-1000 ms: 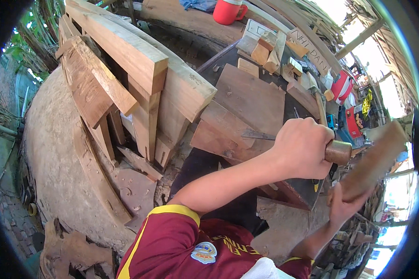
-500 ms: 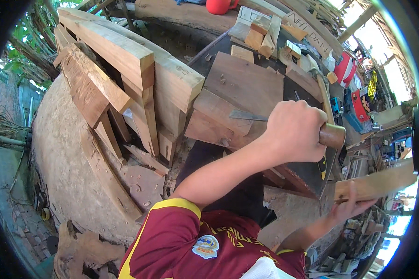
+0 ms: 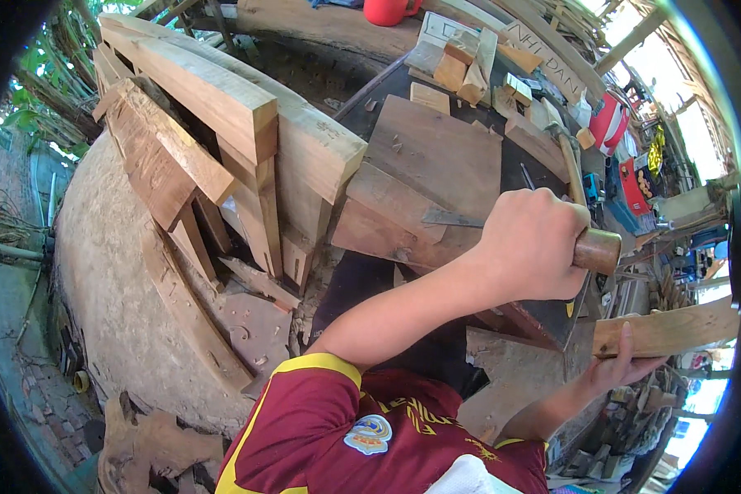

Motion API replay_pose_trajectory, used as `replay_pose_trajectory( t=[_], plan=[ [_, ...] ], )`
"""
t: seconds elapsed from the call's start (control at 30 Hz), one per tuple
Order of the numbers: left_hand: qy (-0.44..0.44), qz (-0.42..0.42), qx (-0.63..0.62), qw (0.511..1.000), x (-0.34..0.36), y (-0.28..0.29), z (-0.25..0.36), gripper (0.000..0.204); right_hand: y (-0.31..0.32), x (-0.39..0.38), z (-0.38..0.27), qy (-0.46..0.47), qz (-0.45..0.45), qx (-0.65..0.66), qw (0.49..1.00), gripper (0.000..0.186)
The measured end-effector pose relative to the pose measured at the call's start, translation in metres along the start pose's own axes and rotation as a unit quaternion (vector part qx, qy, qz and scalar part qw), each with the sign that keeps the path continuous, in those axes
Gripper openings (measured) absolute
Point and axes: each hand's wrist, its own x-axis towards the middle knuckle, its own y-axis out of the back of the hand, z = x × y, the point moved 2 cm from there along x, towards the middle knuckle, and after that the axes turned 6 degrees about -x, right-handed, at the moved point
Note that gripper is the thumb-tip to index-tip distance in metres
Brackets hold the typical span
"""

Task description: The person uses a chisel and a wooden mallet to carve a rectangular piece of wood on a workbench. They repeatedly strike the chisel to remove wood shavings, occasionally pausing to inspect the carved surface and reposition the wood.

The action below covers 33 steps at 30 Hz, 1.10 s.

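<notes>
My left hand (image 3: 531, 243) is closed in a fist around a chisel. Its flat metal blade (image 3: 453, 218) points left over the near edge of a brown board (image 3: 436, 152), and its round wooden handle (image 3: 598, 250) sticks out on the right of the fist. Whether the blade touches the board I cannot tell. At the far right my right hand (image 3: 622, 370) grips a light wooden block (image 3: 667, 329) from below, with one finger up its near side. The block is held off the dark table (image 3: 543, 317).
Thick pale planks (image 3: 313, 148) stand at the left, jutting toward the table. Several small wood blocks (image 3: 461, 66) lie at the table's back. A hammer (image 3: 571, 160) and a thin dark pointed tool (image 3: 527, 175) lie right of the board. A red mug (image 3: 387, 11) stands farther back.
My left hand has shifted slightly right and nearer with the chisel. The wooden block in my right hand has tilted a little and come down at its outer end.
</notes>
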Motion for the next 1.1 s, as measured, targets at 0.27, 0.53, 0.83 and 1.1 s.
replay_pose_trajectory(
  t=[0.27,0.53,0.83,1.1],
  plan=[
    [0.009,0.070,-0.056,0.996,0.003,0.023,-0.002,0.018,0.020,0.062,-0.034,0.119,0.035,-0.015,0.992,0.077],
    [0.015,0.088,-0.053,0.995,-0.002,0.024,-0.003,0.015,-0.035,0.021,-0.043,0.224,-0.185,-0.280,0.915,0.083],
    [0.034,0.045,-0.028,0.998,0.003,0.015,0.001,0.014,-0.018,0.001,-0.014,0.159,-0.110,-0.279,0.940,0.075],
    [0.005,0.028,0.004,1.000,0.003,0.001,-0.004,0.014,0.010,-0.002,-0.023,0.024,-0.087,-0.148,0.985,0.076]
  ],
)
